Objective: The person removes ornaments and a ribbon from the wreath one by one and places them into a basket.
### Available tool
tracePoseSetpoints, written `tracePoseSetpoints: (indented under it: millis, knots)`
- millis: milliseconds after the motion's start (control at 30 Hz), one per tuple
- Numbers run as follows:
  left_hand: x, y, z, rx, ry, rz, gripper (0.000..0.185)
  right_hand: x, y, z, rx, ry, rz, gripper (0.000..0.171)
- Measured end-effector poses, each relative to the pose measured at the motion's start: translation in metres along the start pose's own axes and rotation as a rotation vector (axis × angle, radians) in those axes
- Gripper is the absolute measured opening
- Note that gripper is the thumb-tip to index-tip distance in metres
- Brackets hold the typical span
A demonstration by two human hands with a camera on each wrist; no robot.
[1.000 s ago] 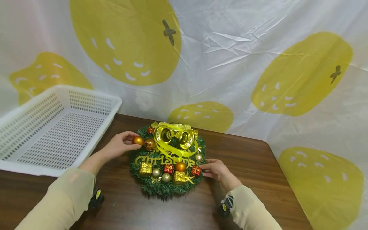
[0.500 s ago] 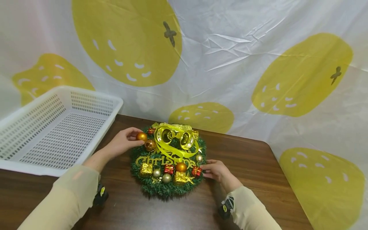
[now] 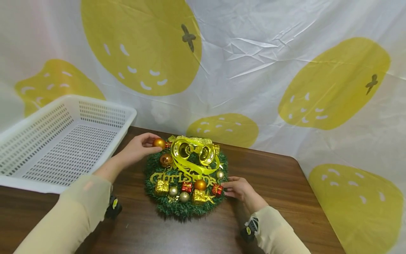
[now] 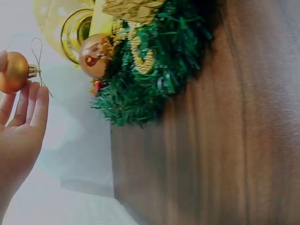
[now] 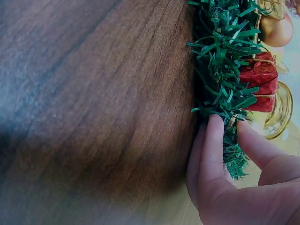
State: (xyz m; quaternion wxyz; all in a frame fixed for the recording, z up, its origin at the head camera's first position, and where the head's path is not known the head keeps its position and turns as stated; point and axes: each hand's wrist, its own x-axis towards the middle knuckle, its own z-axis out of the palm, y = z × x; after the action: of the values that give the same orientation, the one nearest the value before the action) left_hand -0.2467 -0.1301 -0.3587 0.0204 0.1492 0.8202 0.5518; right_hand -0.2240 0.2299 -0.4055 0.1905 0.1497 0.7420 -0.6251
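A round green Christmas wreath (image 3: 177,211) lies on the table, dressed with gold bells (image 3: 207,154), yellow ribbon, small red and gold gift boxes, baubles and gold "Christmas" lettering (image 3: 168,177). Between thumb and fingers, my left hand (image 3: 138,147) pinches an orange bauble (image 3: 159,143) at the wreath's upper left. In the left wrist view, a thin hanging loop (image 4: 40,68) trails from the bauble's cap. Another orange-brown bauble (image 3: 166,160) sits just below it on the wreath. My right hand (image 3: 240,189) grips the wreath's right edge, beside a red gift box (image 5: 262,77).
A white slotted plastic basket (image 3: 125,135) stands on the left of the brown wooden table (image 3: 269,183). Behind the table hangs a white cloth (image 3: 247,70) printed with yellow lemons.
My left hand has moved up and slightly right with the orange bauble, along the wreath's left side toward its top. The right hand stays on the wreath's edge.
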Motion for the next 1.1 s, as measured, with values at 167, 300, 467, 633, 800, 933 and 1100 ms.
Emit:
tracePoseSetpoints:
  millis: [167,300,467,633,800,933,1100]
  knots:
    - [0.005,0.007,-0.005,0.015,0.002,0.015,0.044,0.001,0.0,0.0,0.013,0.003,-0.005,0.063]
    - [0.008,0.014,-0.009,0.033,0.004,0.013,0.044,0.001,0.0,-0.001,0.012,0.002,-0.007,0.062]
    - [0.01,0.021,-0.015,0.041,0.01,0.003,0.046,0.001,0.0,-0.001,0.009,0.001,-0.009,0.062]
    - [0.009,0.028,-0.023,0.037,0.013,-0.013,0.048,0.002,0.001,-0.001,0.01,-0.002,-0.008,0.062]
    - [0.009,0.032,-0.033,0.049,0.029,-0.031,0.048,0.002,0.001,0.0,0.008,0.002,-0.008,0.063]
    - [0.006,0.036,-0.042,0.061,0.032,-0.046,0.05,0.003,0.002,0.0,0.006,0.005,-0.009,0.063]
    - [0.004,0.034,-0.054,0.066,0.031,-0.068,0.056,0.003,0.002,0.001,0.012,0.005,-0.014,0.061]
